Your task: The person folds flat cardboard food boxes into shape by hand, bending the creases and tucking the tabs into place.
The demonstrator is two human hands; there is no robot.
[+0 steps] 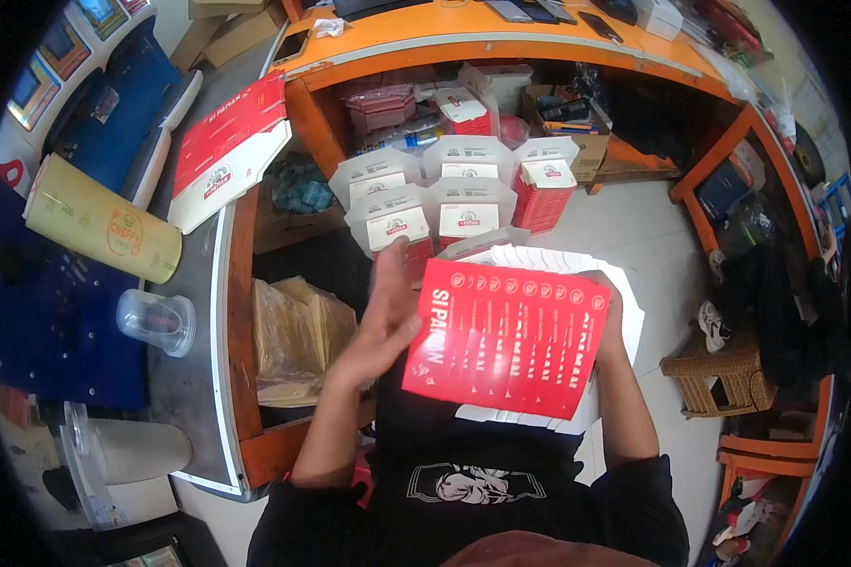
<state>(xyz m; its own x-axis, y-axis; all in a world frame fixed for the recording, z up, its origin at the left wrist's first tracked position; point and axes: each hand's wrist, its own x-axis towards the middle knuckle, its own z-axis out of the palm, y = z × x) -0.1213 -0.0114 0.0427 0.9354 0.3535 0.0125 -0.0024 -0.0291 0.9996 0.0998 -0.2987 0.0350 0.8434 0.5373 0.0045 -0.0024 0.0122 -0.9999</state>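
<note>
A fanned stack of flat red and white cartons (511, 340) printed "SI PAMAN" is in front of my body, red side up. My right hand (616, 307) grips the stack at its right edge, its fingers partly hidden. At the left edge, my left hand (388, 317) has its fingers apart, slightly blurred, close beside the cards. Just beyond the stack stand several piles of red and white folded boxes (468, 219) with raised white flaps. Another flat red and white carton stack (232, 151) lies on the grey counter to the left.
On the left are a grey counter (201, 312), a yellow cup roll (104, 219) and a clear plastic cup (156, 321). An orange desk (397, 42) spans the back. Wrapped brown packs (298, 340) sit under the counter. A wicker stool (719, 383) stands at the right.
</note>
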